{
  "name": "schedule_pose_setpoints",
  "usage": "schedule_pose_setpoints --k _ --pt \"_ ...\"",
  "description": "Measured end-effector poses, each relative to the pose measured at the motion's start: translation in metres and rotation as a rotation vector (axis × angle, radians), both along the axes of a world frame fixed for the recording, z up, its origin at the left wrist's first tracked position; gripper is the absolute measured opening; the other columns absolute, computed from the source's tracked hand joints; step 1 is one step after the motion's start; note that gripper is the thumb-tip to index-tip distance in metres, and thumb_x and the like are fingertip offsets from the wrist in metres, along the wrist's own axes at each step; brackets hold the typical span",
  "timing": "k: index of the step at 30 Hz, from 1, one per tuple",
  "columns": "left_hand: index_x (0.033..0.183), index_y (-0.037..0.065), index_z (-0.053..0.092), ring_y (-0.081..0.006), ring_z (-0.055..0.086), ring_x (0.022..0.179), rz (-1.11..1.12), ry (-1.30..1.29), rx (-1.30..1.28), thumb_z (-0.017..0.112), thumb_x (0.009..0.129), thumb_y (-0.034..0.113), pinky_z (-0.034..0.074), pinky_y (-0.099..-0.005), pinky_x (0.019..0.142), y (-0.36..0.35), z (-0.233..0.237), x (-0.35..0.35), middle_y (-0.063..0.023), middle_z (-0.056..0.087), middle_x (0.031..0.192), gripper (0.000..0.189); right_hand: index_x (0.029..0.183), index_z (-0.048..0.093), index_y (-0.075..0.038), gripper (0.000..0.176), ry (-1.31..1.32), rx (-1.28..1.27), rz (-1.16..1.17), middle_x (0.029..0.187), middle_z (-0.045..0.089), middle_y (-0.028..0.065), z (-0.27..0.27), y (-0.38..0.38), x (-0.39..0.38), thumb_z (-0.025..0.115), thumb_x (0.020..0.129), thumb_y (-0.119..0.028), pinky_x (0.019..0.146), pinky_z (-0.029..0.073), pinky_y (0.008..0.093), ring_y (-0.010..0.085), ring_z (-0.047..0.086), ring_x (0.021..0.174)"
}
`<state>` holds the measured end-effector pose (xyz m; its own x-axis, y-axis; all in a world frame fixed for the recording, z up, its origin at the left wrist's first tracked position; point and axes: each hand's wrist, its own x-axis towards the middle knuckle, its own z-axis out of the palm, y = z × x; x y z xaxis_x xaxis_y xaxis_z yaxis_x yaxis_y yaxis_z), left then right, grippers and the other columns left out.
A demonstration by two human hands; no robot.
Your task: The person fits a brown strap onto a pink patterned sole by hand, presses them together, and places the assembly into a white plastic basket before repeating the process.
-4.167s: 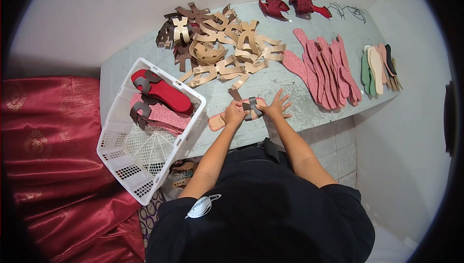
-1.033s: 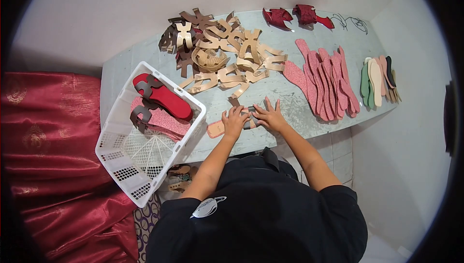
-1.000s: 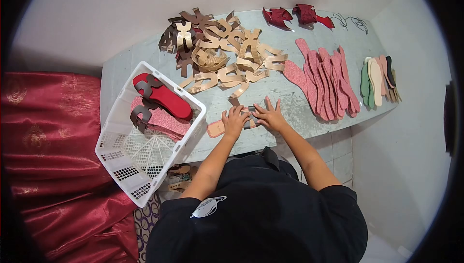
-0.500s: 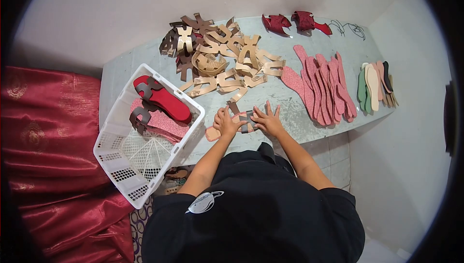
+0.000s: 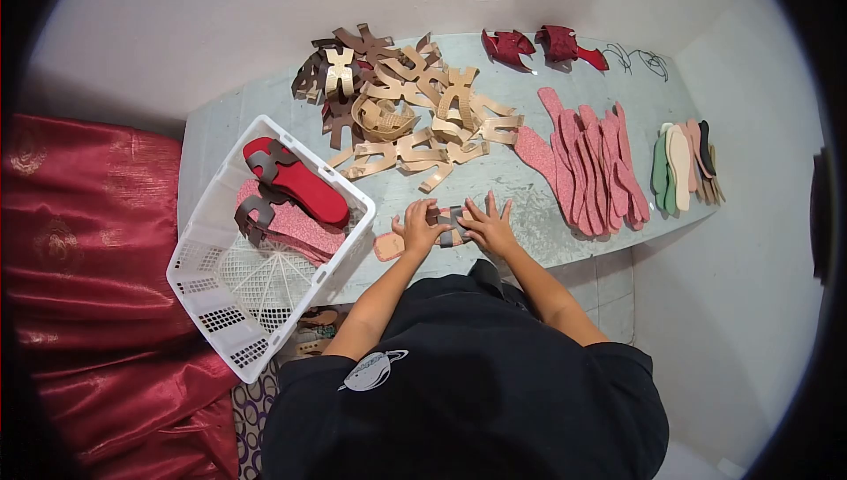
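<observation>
At the six o'clock edge of the worktop, we have drawn our left hand and right hand together, each grip released, fingers flat on the dark strap across the pink sole. We judge the strap is being pressed down; the basket sits at nine o'clock.

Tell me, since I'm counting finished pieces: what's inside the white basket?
In the white basket, a red sole with a dark strap lies atop pink soles, one strapped too. How many pink soles sit beneath is hidden.
</observation>
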<state>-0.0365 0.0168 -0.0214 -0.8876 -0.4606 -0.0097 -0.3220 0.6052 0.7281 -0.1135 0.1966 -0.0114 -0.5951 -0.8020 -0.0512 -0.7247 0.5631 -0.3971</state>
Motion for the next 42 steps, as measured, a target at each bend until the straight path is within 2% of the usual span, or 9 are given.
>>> schedule_pose_setpoints --k 7,10,13,17,22,28,32,37,42 --pt "0.104 0.014 0.056 -0.0177 0.052 0.091 -0.093 0.078 -0.093 0.073 0.060 0.026 0.026 -0.0368 0.082 0.005 0.008 0.008 -0.0011 0.057 0.095 0.048 0.114 0.054 -0.032 0.035 0.029 -0.021 -0.023 0.139 0.028 -0.0043 0.000 0.000 0.005 0.053 0.079 -0.035 0.089 -0.003 0.0716 0.0393 0.008 0.129" --pt "0.105 0.015 0.056 -0.0189 0.052 0.094 -0.115 0.132 -0.071 0.071 0.063 0.023 0.029 -0.0339 0.081 0.005 0.005 0.010 -0.0024 0.057 0.097 0.045 0.113 0.054 -0.032 0.034 0.031 -0.009 -0.011 0.138 0.028 -0.0043 0.003 0.000 0.002 0.053 0.079 -0.035 0.090 -0.003 0.0714 0.0393 0.008 0.129" --pt "0.105 0.015 0.056 -0.0205 0.052 0.098 -0.161 0.253 -0.230 0.070 0.065 0.019 0.030 -0.0350 0.080 0.006 -0.002 0.011 -0.0038 0.057 0.099 0.043 0.113 0.055 -0.032 0.034 0.044 -0.004 -0.004 0.138 0.028 -0.0042 0.003 0.000 0.003 0.053 0.079 -0.036 0.090 -0.002 0.0714 0.0391 0.008 0.129" --pt "0.101 0.014 0.057 -0.0219 0.051 0.102 -0.194 0.206 -0.138 0.069 0.065 0.016 0.030 -0.0362 0.080 0.002 -0.005 0.010 -0.0053 0.058 0.100 0.038 0.113 0.055 -0.032 0.034 0.028 -0.001 0.002 0.138 0.029 -0.0039 0.002 0.000 0.001 0.052 0.080 -0.037 0.090 -0.002 0.0715 0.0388 0.009 0.129" --pt "0.088 0.012 0.055 -0.0221 0.051 0.106 -0.231 0.222 -0.231 0.068 0.065 0.013 0.032 -0.0359 0.082 0.002 -0.006 0.013 -0.0051 0.060 0.093 0.026 0.113 0.055 -0.032 0.034 0.037 -0.001 0.000 0.138 0.029 -0.0036 0.002 0.000 0.001 0.051 0.080 -0.038 0.089 -0.002 0.0715 0.0389 0.009 0.129" --pt "0.091 0.010 0.057 -0.0235 0.052 0.105 -0.302 0.297 -0.295 0.066 0.070 0.018 0.033 -0.0365 0.084 0.001 -0.006 0.013 -0.0055 0.060 0.091 0.024 0.113 0.055 -0.032 0.034 0.041 -0.010 0.005 0.138 0.029 -0.0033 0.000 0.001 0.000 0.051 0.079 -0.038 0.089 -0.003 0.0714 0.0389 0.010 0.129" --pt "0.097 0.009 0.057 -0.0257 0.050 0.107 -0.383 0.290 -0.311 0.066 0.070 0.022 0.034 -0.0374 0.087 -0.007 0.002 0.017 -0.0065 0.060 0.094 0.031 0.112 0.055 -0.032 0.034 0.045 -0.025 0.004 0.138 0.029 -0.0031 0.001 0.001 -0.001 0.051 0.079 -0.038 0.089 -0.003 0.0715 0.0391 0.011 0.129" --pt "0.107 0.008 0.052 -0.0318 0.045 0.112 -0.499 0.259 -0.167 0.071 0.062 0.034 0.032 -0.0424 0.094 -0.015 0.017 0.022 -0.0086 0.056 0.106 0.055 0.112 0.056 -0.032 0.034 0.054 -0.014 0.010 0.138 0.029 -0.0030 0.002 0.001 0.001 0.051 0.079 -0.038 0.089 -0.003 0.0713 0.0394 0.010 0.129" --pt "0.107 0.008 0.052 -0.0334 0.042 0.115 -0.425 0.218 0.032 0.075 0.055 0.034 0.030 -0.0443 0.097 -0.012 0.005 0.022 -0.0084 0.056 0.108 0.062 0.112 0.056 -0.031 0.033 0.036 -0.027 -0.002 0.138 0.028 -0.0030 0.002 0.001 0.000 0.051 0.080 -0.038 0.090 -0.004 0.0706 0.0397 0.008 0.129"
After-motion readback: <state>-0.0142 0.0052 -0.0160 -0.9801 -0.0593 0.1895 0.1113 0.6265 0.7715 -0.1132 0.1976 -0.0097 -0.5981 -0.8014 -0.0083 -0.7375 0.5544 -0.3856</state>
